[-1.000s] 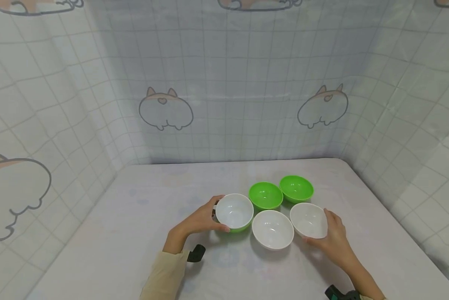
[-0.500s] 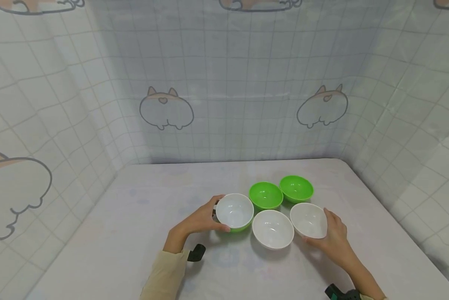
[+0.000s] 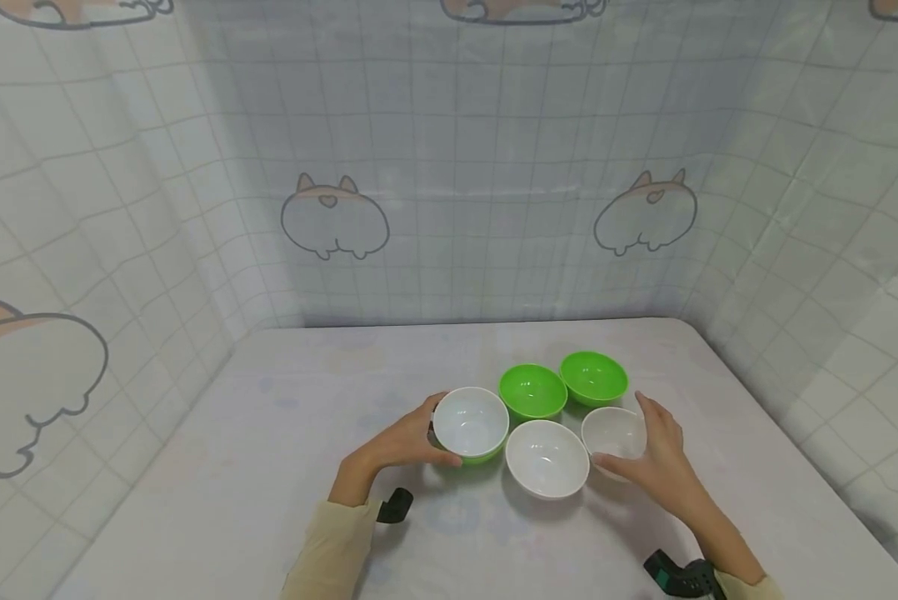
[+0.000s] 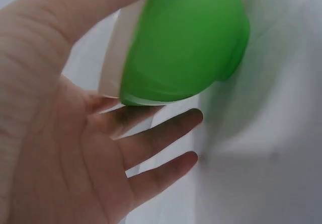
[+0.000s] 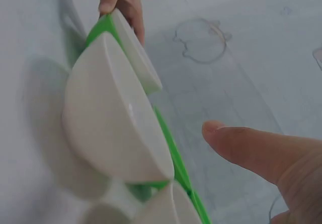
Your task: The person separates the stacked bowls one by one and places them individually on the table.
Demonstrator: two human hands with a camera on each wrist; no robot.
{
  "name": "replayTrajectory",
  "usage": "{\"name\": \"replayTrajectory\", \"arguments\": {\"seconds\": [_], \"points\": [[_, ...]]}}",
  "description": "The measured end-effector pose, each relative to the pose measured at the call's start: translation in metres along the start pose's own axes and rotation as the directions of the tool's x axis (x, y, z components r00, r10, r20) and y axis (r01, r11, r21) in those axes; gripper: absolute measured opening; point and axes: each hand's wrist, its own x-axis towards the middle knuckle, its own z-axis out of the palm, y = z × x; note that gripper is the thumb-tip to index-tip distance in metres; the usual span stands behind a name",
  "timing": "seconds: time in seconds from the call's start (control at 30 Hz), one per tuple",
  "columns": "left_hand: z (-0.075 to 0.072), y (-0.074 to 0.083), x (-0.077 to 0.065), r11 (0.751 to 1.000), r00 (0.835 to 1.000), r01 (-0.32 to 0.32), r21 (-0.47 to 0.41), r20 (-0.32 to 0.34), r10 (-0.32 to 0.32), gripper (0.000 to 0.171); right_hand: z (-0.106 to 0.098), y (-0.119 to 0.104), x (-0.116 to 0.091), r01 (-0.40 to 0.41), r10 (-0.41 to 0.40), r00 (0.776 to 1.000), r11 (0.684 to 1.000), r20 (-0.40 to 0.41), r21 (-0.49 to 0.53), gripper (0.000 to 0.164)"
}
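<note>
My left hand [image 3: 411, 437] holds a white bowl [image 3: 470, 423] by its sides, thumb at the near rim and fingers round the far side. This bowl sits nested in a green bowl [image 4: 186, 43], whose base is close over the table in the left wrist view. Over on the right, a second white bowl [image 3: 611, 432] stands upright, partly covered by my right hand [image 3: 661, 458]. That hand is spread, with its thumb [image 5: 241, 142] apart from the bowls in the right wrist view. A third white bowl [image 3: 546, 460] stands between the two hands.
Behind the white bowls stand two green bowls, one nearer the middle [image 3: 531, 392] and one further right [image 3: 593, 378]. All are close together on a pale cloth-covered table [image 3: 299, 433]. Grid-patterned curtains [image 3: 486, 192] hang at the back and both sides.
My right hand has let go of the right white bowl and lifted slightly, its fingers shifting up over the rim. The left hand and the bowls stay in place.
</note>
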Motion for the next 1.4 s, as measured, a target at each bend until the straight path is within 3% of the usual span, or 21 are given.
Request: {"name": "replayTrajectory", "arguments": {"seconds": [0.17, 0.4, 0.5, 0.73, 0.93, 1.23, 1.4], "points": [[0.002, -0.004, 0.002, 0.999, 0.999, -0.047, -0.019, 0.012, 0.047, 0.106, 0.014, -0.025, 0.015, 0.074, -0.075, 0.996, 0.997, 0.056, 0.020, 0.116], [0.004, -0.005, 0.003, 1.000, 1.000, 0.002, 0.005, -0.002, -0.002, 0.106, 0.043, -0.057, 0.030, 0.184, -0.197, 0.965, 0.979, 0.170, 0.091, 0.114], [0.005, -0.004, 0.003, 1.000, 1.000, 0.013, 0.001, -0.005, -0.013, 0.106, 0.053, -0.070, 0.037, 0.254, -0.270, 0.941, 0.962, 0.205, 0.099, 0.112], [0.005, -0.003, 0.004, 0.999, 1.000, 0.019, -0.035, 0.000, -0.019, 0.104, 0.074, -0.091, 0.055, 0.426, -0.421, 0.850, 0.903, 0.316, 0.057, 0.114], [0.005, -0.002, 0.004, 0.998, 1.000, 0.029, -0.055, 0.008, -0.028, 0.106, 0.084, -0.099, 0.065, 0.462, -0.431, 0.796, 0.886, 0.424, 0.034, 0.117], [0.003, -0.001, 0.005, 0.999, 1.000, 0.031, -0.034, 0.001, -0.031, 0.106, 0.092, -0.106, 0.078, 0.483, -0.419, 0.764, 0.876, 0.490, -0.004, 0.117], [0.003, -0.001, 0.004, 0.999, 0.999, 0.039, -0.038, 0.004, -0.039, 0.105, 0.097, -0.105, 0.083, 0.511, -0.438, 0.764, 0.859, 0.474, -0.030, 0.117]]}}
